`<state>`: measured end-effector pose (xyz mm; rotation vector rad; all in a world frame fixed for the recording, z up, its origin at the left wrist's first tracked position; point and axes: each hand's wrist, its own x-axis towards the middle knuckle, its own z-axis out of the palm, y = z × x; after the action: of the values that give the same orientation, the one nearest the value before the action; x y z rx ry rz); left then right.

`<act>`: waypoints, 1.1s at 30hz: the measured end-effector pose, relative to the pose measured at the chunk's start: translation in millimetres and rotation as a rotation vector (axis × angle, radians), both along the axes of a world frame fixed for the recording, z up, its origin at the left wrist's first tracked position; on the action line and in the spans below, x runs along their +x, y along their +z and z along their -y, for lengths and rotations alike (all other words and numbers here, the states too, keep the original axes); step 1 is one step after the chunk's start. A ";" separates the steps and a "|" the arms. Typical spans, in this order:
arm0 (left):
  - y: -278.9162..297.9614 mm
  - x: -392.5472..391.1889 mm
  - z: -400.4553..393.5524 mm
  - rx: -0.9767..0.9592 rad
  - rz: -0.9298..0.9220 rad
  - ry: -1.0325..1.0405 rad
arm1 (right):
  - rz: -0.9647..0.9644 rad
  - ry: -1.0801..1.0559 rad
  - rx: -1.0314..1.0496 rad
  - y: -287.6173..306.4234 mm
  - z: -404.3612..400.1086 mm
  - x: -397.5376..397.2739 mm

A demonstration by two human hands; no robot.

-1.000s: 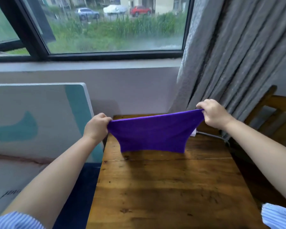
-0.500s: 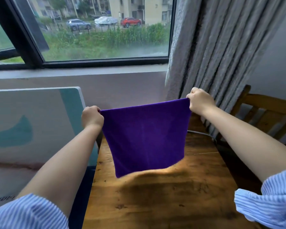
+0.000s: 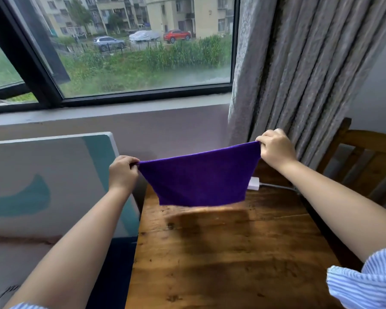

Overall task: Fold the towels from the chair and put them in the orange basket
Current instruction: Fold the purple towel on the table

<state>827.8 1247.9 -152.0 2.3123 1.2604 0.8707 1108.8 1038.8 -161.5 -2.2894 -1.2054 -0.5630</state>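
Note:
A purple towel (image 3: 198, 179) hangs stretched in the air over the far end of a wooden table (image 3: 221, 253). My left hand (image 3: 122, 172) pinches its upper left corner and my right hand (image 3: 275, 147) pinches its upper right corner, a little higher. The towel's lower edge floats just above the tabletop and throws a shadow on the wood. A wooden chair (image 3: 366, 166) stands at the right behind my right arm. No orange basket is in view.
A white adapter (image 3: 253, 183) with a cable lies on the table's far right corner, partly behind the towel. A grey curtain (image 3: 299, 74) hangs at the right. A white and teal panel (image 3: 49, 181) leans against the wall at the left, under the window (image 3: 132, 52).
The towel hung long half a second ago; now its visible drop is shorter and its lower edge has swung up. Both hands keep hold of the top corners.

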 end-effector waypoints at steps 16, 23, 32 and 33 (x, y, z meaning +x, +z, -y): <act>-124.5 -106.7 59.2 -0.943 -0.983 -0.458 | -0.905 0.247 -0.942 -131.5 117.6 -110.8; -159.1 -95.9 65.0 -0.851 -1.061 -0.391 | -0.992 0.116 -1.026 -160.6 110.7 -107.5; -214.0 -71.7 46.4 -0.771 -0.665 -0.031 | -0.755 -0.088 -0.699 -204.1 67.3 -87.9; -220.1 -66.4 44.6 -0.782 -0.621 0.016 | -0.761 -0.117 -0.681 -210.8 61.7 -84.0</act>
<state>761.4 1203.4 -372.1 1.9319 1.4853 -0.3636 1024.8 977.1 -372.3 -2.7052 -0.9396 0.7608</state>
